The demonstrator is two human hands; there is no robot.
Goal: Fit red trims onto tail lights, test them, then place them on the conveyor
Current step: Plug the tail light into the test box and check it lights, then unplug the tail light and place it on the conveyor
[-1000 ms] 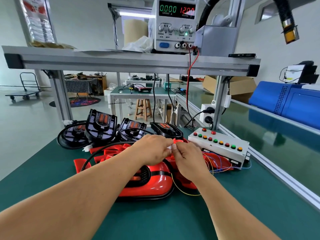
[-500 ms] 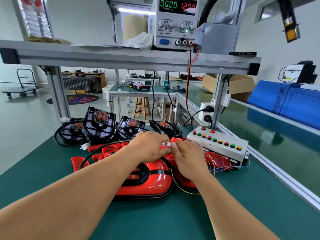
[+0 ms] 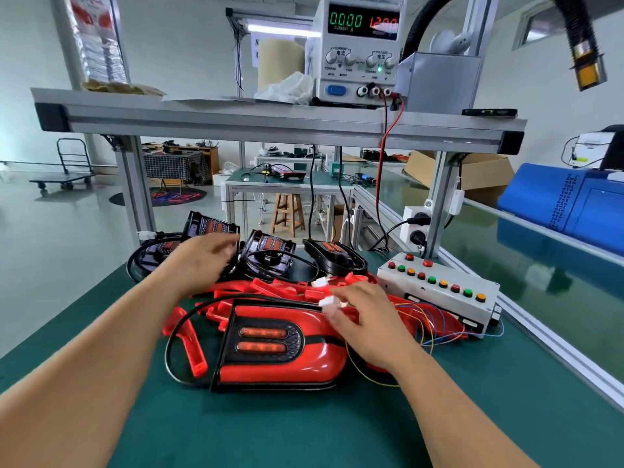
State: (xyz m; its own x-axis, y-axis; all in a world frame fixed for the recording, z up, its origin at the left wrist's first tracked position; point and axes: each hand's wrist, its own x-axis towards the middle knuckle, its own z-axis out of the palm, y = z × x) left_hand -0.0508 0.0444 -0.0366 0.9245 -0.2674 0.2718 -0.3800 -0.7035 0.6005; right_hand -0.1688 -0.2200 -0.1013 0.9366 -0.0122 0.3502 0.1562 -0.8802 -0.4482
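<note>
Grip: right hand [image 3: 368, 327] pinched a white connector [image 3: 327, 302] at its fingertips; left hand [image 3: 202, 261], blurred, hovered with fingers loosely spread, holding nothing.
Tail light: trimmed tail light [image 3: 277, 349] lay flat on the green bench [image 3: 304, 430], just beside the right hand.
Behind: red trims [image 3: 270, 287] lay piled; black tail lights [image 3: 270, 251] stood near the left hand.
Right: button box [image 3: 439, 292] sat beside the pile.

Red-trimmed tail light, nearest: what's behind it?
A pile of loose red plastic trims, then a row of black untrimmed tail lights. The right hand covers the pile's right part.
</note>
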